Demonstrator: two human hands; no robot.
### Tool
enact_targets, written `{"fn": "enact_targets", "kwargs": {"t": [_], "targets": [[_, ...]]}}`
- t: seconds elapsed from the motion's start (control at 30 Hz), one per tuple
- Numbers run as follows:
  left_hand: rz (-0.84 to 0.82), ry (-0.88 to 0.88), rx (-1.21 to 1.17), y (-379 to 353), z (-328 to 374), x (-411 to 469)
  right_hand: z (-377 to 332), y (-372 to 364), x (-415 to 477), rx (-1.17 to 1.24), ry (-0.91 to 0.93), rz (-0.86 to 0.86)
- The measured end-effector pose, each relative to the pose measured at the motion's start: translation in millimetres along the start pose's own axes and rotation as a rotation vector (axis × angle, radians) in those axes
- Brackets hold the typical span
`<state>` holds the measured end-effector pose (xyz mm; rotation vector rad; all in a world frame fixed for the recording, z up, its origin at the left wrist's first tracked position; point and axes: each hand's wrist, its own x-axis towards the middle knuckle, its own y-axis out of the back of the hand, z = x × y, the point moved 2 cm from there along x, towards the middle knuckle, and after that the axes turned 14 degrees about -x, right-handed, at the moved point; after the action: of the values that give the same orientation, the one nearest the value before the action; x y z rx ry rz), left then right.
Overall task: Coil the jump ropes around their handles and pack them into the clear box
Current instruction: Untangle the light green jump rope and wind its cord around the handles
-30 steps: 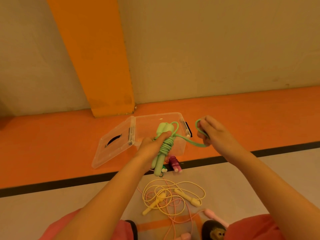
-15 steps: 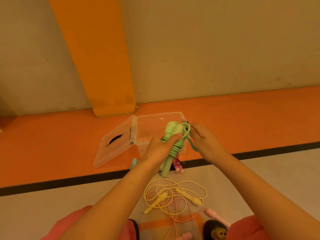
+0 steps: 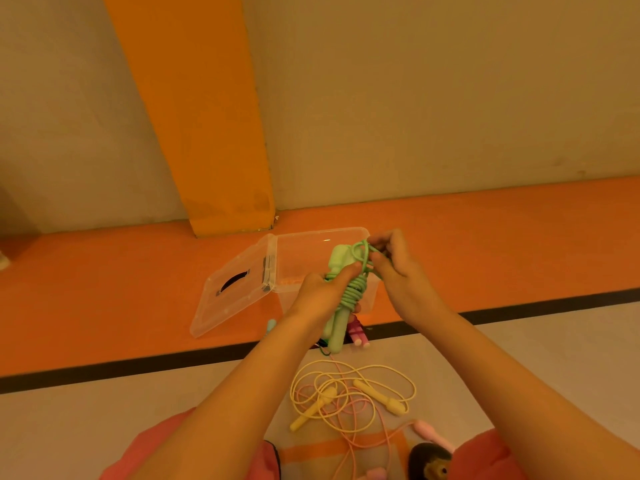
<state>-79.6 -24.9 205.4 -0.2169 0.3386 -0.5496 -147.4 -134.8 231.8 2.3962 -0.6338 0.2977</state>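
You've got a mint-green jump rope (image 3: 349,289), a pale yellow rope (image 3: 353,393), a pink rope (image 3: 346,441), a clear box (image 3: 322,244), an orange floor band (image 3: 104,289) with a black stripe (image 3: 138,365), and a beige wall (image 3: 450,98).

The left hand (image 3: 320,292) covers the middle of the green jump rope (image 3: 349,292) handles. The right hand (image 3: 398,268) hides the rope's free end and the clear box (image 3: 311,237) corner at 3 o'clock. A pink handle (image 3: 358,332) shows only its tip. The pink rope (image 3: 349,452) runs off the frame at 6 o'clock.
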Motion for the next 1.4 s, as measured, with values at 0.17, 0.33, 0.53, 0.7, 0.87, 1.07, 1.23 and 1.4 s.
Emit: {"fn": "enact_targets", "kwargs": {"t": [0.17,0.33,0.53,0.7,0.87,1.07,1.23,1.4], "targets": [[-0.012,-0.142,0.095,2,7,2,0,-4,0,-0.18,0.105,0.04],[-0.074,-0.169,0.198,7,11,2,1,0,5,-0.181,0.045,0.071],[-0.183,-0.064,0.16,8,12,3,0,10,8,-0.213,0.037,0.025],[-0.239,-0.013,0.205,16,12,8,-7,19,11,0.044,-0.057,0.033],[-0.274,0.043,0.144,15,13,10,-22,19,7,0.148,0.029,0.048],[-0.264,0.067,0.324,18,5,12,-38,35,9,0.431,0.031,0.229],[-0.162,0.007,0.37,26,-2,19,-42,55,5,0.52,0.074,0.3],[-0.054,0.057,0.273,35,-4,20,-40,37,4,0.313,0.051,0.172]]}}
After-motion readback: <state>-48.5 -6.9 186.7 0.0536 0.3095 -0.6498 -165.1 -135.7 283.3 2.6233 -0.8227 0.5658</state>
